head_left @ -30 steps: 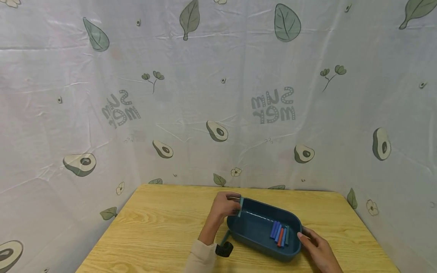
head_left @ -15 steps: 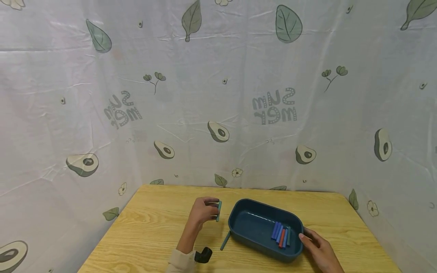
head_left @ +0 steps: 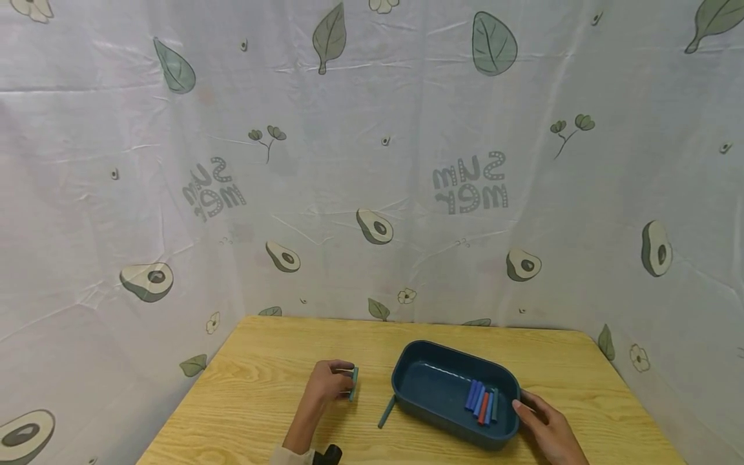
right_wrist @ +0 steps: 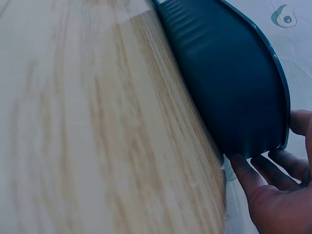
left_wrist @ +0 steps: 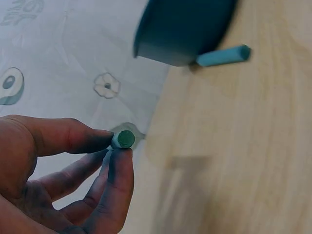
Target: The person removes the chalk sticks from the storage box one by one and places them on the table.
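My left hand [head_left: 330, 381], over the left half of the table, pinches a green chalk stick [left_wrist: 126, 139] between thumb and fingertips; the fingertips are stained dark. Held away from the dark blue plastic box [head_left: 427, 420], the stick stands roughly upright in the head view. My right hand [head_left: 546, 423] holds the box's right end, its thumb at the rim and the other fingers [right_wrist: 273, 173] against the outer wall. Inside the box at the right lie several chalk sticks [head_left: 481, 402], blue, red and green. Another green stick [head_left: 386, 412] lies on the table, close against the box's left end.
The light wood-grain table [head_left: 261, 368] extends around the box. Behind and beside it hangs a pale curtain [head_left: 325, 161] printed with avocados and leaves. A black strap mount [head_left: 328, 454] sits at the left wrist.
From the box's left rim, my left hand has moved left and lower in view, still pinching the green chalk stick. The right hand and box stay nearly in place.
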Available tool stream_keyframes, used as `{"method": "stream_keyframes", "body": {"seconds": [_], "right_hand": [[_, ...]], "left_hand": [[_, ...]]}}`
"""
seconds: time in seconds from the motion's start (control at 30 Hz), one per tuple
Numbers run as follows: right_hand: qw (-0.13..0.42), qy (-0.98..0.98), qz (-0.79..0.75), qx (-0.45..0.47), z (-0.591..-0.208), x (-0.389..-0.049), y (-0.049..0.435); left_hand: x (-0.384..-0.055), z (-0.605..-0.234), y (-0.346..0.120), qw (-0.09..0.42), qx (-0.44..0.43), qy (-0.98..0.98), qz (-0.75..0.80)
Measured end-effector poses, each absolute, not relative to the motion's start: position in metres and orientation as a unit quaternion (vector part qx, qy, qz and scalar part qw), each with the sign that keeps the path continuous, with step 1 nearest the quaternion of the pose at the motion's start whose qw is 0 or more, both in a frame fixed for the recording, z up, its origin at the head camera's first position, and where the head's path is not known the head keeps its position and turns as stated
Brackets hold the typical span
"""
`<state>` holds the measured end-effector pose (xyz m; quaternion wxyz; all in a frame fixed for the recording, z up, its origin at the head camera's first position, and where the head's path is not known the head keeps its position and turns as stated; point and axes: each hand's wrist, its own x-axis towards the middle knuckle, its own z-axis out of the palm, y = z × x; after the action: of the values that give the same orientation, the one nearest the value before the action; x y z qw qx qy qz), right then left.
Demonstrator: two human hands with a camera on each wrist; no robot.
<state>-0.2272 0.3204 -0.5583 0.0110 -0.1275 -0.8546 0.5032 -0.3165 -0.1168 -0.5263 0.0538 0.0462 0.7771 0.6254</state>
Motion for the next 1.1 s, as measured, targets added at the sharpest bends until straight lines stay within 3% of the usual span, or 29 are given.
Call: {"method": "stream_keyframes", "body": {"seconds": [1.1], "right_hand": [[0.003,-0.854,0.505,-0.126,-0.559,-0.229,0.322]], "left_hand": [[-0.317,-0.549,-0.126,-0.006,0.030,0.854,0.519]]}}
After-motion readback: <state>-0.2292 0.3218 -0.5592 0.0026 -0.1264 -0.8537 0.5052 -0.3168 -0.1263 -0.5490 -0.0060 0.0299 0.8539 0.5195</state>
